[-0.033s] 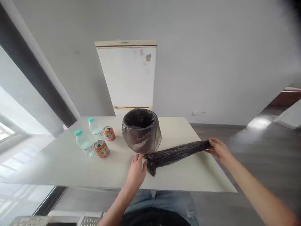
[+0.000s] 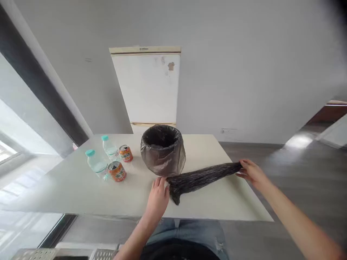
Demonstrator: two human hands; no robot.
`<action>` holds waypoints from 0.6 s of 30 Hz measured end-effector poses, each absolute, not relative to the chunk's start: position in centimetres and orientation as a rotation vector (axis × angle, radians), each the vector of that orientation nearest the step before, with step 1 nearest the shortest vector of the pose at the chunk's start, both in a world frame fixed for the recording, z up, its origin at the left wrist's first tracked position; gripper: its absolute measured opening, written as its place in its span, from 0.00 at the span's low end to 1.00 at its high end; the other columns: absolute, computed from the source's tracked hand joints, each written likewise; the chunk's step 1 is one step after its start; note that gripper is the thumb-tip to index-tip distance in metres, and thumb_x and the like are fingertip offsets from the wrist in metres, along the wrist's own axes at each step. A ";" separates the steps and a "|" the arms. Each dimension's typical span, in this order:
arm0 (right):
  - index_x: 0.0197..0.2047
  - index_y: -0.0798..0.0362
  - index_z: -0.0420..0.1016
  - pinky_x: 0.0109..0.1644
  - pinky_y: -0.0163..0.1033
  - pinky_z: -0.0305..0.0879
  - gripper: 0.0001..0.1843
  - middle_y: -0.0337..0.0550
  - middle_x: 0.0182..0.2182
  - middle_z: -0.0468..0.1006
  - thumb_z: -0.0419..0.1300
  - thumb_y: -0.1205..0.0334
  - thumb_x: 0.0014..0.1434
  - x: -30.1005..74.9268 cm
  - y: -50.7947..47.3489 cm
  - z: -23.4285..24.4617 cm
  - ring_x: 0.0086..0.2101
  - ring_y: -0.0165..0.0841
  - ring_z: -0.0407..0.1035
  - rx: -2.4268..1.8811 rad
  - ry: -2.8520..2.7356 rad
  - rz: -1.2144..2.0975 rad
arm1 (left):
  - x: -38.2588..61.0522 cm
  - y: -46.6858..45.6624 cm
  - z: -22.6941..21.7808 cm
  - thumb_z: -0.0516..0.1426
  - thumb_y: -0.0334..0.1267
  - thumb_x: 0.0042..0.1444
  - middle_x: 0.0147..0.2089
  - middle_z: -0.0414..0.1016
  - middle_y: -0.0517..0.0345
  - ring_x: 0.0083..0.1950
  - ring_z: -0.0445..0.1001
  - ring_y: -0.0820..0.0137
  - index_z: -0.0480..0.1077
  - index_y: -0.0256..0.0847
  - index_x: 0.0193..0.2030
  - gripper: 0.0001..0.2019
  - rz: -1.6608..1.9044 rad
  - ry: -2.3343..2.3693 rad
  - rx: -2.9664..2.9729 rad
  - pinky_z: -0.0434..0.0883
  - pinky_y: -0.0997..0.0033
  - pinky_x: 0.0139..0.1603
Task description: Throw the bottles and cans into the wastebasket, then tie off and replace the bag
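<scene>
A black plastic garbage bag (image 2: 206,177), gathered into a long narrow strip, stretches between my two hands over the white table (image 2: 81,191). My left hand (image 2: 158,195) is closed on its left end, where a loose corner flares out toward me. At the right end, my right hand (image 2: 251,171) pinches the bunched tip near the table's right side. Just behind my left hand stands a trash bin (image 2: 164,155), upright and lined with a thin dark bag folded over its rim.
Two orange cans (image 2: 117,171) and two clear bottles with teal caps (image 2: 96,162) stand on the table, left of the bin. A white refrigerator (image 2: 149,86) is behind the table against the grey wall. A window is at the far left.
The bag's loose corner beside my left hand has shifted very slightly toward me. Both hands stay almost where they were.
</scene>
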State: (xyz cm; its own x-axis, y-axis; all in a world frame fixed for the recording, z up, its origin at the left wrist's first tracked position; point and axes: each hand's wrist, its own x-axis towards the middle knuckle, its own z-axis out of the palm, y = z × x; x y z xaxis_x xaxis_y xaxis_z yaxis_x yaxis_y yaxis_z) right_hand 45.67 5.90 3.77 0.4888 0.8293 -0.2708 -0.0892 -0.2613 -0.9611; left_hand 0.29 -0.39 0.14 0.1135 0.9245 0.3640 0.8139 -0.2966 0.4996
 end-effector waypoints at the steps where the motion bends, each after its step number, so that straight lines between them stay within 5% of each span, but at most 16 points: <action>1: 0.46 0.48 0.72 0.35 0.46 0.79 0.11 0.43 0.36 0.77 0.63 0.60 0.60 46.0 5.9 3.7 0.31 0.36 0.75 -1.678 -0.636 1.030 | 0.6 -0.8 0.3 0.50 0.32 0.70 0.57 0.73 0.45 0.57 0.73 0.53 0.67 0.40 0.60 0.14 0.981 1.803 2.223 0.73 0.46 0.58; 8: 0.55 0.50 0.74 0.59 0.57 0.73 0.20 0.55 0.56 0.76 0.56 0.50 0.65 42.1 5.1 5.3 0.53 0.49 0.74 -1.806 -1.531 0.272 | 5.5 -1.9 2.4 0.52 0.37 0.72 0.57 0.74 0.43 0.58 0.74 0.55 0.69 0.38 0.57 0.12 0.935 1.517 2.524 0.74 0.51 0.61; 13: 0.67 0.45 0.70 0.75 0.55 0.57 0.24 0.46 0.71 0.65 0.48 0.52 0.74 33.2 3.8 4.8 0.69 0.44 0.60 -1.303 -2.327 0.342 | 9.8 1.1 0.3 0.51 0.49 0.72 0.73 0.64 0.30 0.76 0.61 0.47 0.61 0.25 0.71 0.30 0.693 1.188 2.863 0.59 0.46 0.75; 18: 0.80 0.44 0.50 0.80 0.55 0.45 0.32 0.42 0.77 0.52 0.41 0.50 0.77 29.4 4.2 0.7 0.75 0.43 0.49 -1.294 -2.527 0.439 | 10.7 3.9 -3.9 0.47 0.54 0.73 0.73 0.63 0.24 0.77 0.58 0.46 0.62 0.18 0.71 0.36 0.469 1.202 2.905 0.56 0.47 0.77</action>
State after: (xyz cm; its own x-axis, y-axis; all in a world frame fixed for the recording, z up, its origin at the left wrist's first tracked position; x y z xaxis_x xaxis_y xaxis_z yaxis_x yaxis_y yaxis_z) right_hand 29.35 4.21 0.66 -0.5657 0.8188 0.0981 0.7378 0.5556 -0.3834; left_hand 10.67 3.88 -3.87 0.6707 0.6853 0.2838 0.6963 -0.7136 0.0776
